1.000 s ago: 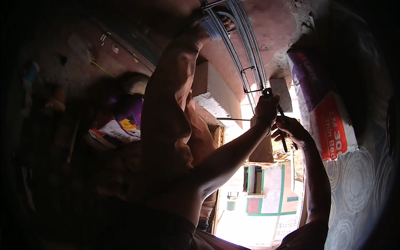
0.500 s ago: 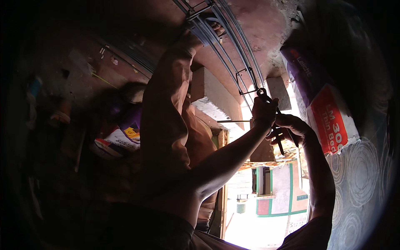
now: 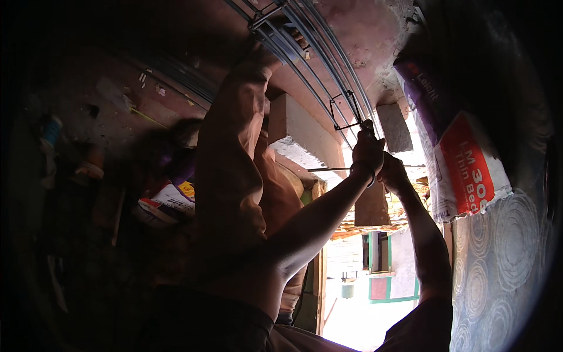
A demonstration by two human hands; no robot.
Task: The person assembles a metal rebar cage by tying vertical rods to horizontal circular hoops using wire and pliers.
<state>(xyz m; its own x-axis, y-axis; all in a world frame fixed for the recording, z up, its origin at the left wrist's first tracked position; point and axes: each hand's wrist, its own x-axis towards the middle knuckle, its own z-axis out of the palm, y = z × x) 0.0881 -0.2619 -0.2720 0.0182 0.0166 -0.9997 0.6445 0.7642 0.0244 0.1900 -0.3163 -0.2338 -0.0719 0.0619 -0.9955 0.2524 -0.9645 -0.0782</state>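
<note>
A cage of long steel rods (image 3: 319, 56), tied with thin square stirrups, slants from the top toward the middle. At its near end my left hand (image 3: 368, 149) is closed, with the dark head of a pair of pincers (image 3: 367, 125) showing above the fingers against the rods. My right hand (image 3: 393, 173) is closed just below and right, against the left wrist. Between and behind the hands, the pincers' handles are mostly hidden. A stirrup (image 3: 346, 125) sits directly beside the pincers' head.
Under the cage lies a pale concrete block (image 3: 302, 132), near my trousered leg (image 3: 231, 152). Another block (image 3: 394, 128) and an upright block (image 3: 370, 206) stand close to my hands. A red, white and purple bag (image 3: 469, 167) rests on the right by a circle-patterned sheet (image 3: 504, 246).
My right hand has swung inward and upward, closer to my left hand. The pincers' handles, seen hanging below it before, are now hidden. The left hand stays by the rods.
</note>
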